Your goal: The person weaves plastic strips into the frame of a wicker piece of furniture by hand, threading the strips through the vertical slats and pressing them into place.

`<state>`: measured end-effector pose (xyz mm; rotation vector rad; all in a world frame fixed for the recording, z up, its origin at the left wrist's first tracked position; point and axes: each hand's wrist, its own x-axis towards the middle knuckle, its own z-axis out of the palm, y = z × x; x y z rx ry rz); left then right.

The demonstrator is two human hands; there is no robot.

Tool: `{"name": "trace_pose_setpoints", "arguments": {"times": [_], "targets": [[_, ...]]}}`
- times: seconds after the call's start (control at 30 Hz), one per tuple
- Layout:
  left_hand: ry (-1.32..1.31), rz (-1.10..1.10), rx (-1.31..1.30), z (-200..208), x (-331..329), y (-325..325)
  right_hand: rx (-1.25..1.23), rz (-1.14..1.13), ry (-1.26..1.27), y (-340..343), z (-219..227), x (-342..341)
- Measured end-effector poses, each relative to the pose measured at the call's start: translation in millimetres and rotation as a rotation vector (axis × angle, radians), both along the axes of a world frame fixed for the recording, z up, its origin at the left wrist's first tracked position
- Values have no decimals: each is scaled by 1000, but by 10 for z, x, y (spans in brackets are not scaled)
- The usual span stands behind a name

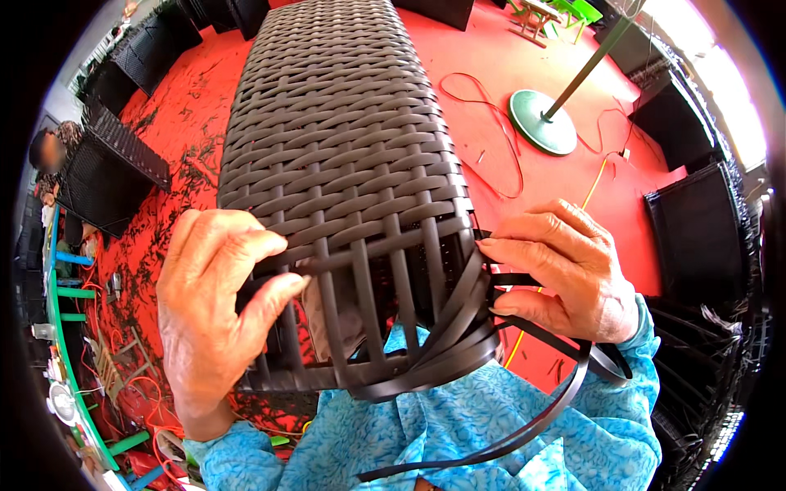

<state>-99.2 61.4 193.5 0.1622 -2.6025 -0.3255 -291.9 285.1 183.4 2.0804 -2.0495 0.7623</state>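
Black, box-shaped woven piece (106, 176): at 10 o'clock from the centre of my view, on the bright red floor (192, 98).
Left grip (211, 299): between 8 and 9 o'clock; my thumb and forefinger stand a narrow gap apart beside a crosswise strip, and I cannot tell whether they pinch it.
Long, dark brown body woven of flat strips (340, 123): between my two hands, reaching up to 12 o'clock; closely woven there, open-gridded toward 6 o'clock.
Loose, dark, flat strip (563, 397): curving at 5 o'clock, over my turquoise patterned clothing (491, 409).
Round green pole base (543, 123): at 2 o'clock.
Right grip (565, 270): between 3 and 4 o'clock; thumb and forefinger parted at the body's right edge, dark strips between them.
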Motion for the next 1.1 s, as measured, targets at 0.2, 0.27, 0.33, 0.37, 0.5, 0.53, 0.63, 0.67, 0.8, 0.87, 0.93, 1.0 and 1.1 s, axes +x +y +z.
{"name": "trace_pose_setpoints", "arguments": {"times": [0.2,0.27,0.33,0.37,0.5,0.53,0.63,0.67,0.8,0.87,0.93,1.0,1.1], "targets": [[-26,17,-236,90,-79,47,-27,1,-13,-17,-132,-15],[-99,-132,-93,86,-193,82,30,67,-32,-39,-82,-62],[-84,-152,-117,51,-292,71,-24,89,-26,-66,-112,-110],[-72,-143,-119,54,-304,65,-25,116,-31,-82,-103,-143],[-37,-38,-166,-29,-256,51,-15,142,16,-129,-89,-123],[-41,-21,-172,11,-224,34,-3,117,22,-139,-99,-135],[-153,-13,-138,160,-51,-123,-4,109,22,-91,-82,-175],[-209,35,-102,114,-5,-181,0,89,31,-89,-68,-180],[-160,48,-41,50,20,-194,32,118,10,-154,-16,-161],[-145,26,-132,50,22,-198,45,126,31,-203,64,-115],[-146,54,-145,61,87,-240,55,135,57,-253,97,-90],[-115,-64,55,31,163,-372,22,131,116,-264,108,-79],[-153,-110,175,42,361,-495,29,147,108,-286,147,-48]]}}
